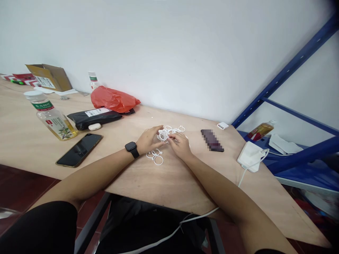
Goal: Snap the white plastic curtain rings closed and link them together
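A pile of small white plastic rings [169,131] lies on the wooden table [164,180]. My left hand [148,140], with a black watch on its wrist, pinches a cluster of the rings between thumb and fingers. My right hand [180,144] meets it from the right, its fingers closed on the same cluster. A few joined rings [156,156] lie flat on the table just below my left hand.
A black phone [79,150] and a tea bottle [51,117] lie at the left. Behind them are a black parcel [92,118], a red bag [113,98] and a cardboard box [49,76]. A dark phone [212,140] and a white charger [250,156] sit right, beside blue shelving [296,63].
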Motion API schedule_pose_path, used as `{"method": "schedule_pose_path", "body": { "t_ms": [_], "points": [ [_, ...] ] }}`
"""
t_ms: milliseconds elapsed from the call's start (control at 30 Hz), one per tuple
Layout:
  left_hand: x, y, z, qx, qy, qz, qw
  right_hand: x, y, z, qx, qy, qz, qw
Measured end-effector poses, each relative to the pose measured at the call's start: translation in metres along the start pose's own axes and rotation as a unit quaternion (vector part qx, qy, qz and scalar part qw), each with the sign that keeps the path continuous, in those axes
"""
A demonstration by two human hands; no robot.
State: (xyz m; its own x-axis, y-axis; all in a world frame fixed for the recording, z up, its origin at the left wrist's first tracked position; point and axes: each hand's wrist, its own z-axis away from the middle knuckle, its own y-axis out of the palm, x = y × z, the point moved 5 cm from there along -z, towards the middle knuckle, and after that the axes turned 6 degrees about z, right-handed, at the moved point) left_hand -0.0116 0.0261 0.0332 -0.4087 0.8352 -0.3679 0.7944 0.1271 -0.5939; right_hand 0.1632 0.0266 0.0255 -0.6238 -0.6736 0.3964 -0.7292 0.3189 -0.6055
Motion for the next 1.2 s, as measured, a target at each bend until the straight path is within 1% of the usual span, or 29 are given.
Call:
{"method": "schedule_pose_path", "body": {
  "t_ms": [100,167,233,400,633,733,867,1033,1100,1200],
  "points": [
    [0.003,0.003,0.0,0.025,-0.014,0.021,0.999,-0.001,0.001,0.001,-0.004,0.026,-0.079,0.997],
    [0.003,0.004,0.0,0.041,-0.011,0.02,0.999,0.001,0.004,0.001,0.011,0.02,-0.112,0.993],
    [0.002,0.002,0.0,0.038,-0.008,0.009,0.999,0.003,0.006,0.002,0.016,0.013,-0.122,0.992],
    [-0.002,0.0,0.0,0.021,0.01,-0.002,1.0,0.005,0.006,0.002,0.027,-0.007,-0.109,0.994],
    [-0.005,0.0,-0.002,0.026,0.026,0.027,0.999,0.006,0.004,0.002,0.025,-0.003,-0.105,0.994],
    [-0.006,-0.002,-0.003,0.041,0.03,0.038,0.998,0.006,0.005,0.002,0.032,-0.011,-0.096,0.995],
    [-0.007,0.0,-0.002,0.074,0.028,0.047,0.996,0.008,0.006,0.003,0.063,-0.032,-0.099,0.993],
    [-0.007,0.002,0.0,0.088,0.045,0.052,0.994,0.008,0.007,0.003,0.09,-0.032,-0.104,0.99],
    [-0.005,0.002,0.0,0.083,0.036,0.056,0.994,0.007,0.007,0.003,0.087,-0.021,-0.102,0.991],
    [-0.001,0.001,-0.001,0.051,0.009,0.078,0.996,0.005,0.008,0.003,0.064,0.003,-0.092,0.994]
  ]
}}
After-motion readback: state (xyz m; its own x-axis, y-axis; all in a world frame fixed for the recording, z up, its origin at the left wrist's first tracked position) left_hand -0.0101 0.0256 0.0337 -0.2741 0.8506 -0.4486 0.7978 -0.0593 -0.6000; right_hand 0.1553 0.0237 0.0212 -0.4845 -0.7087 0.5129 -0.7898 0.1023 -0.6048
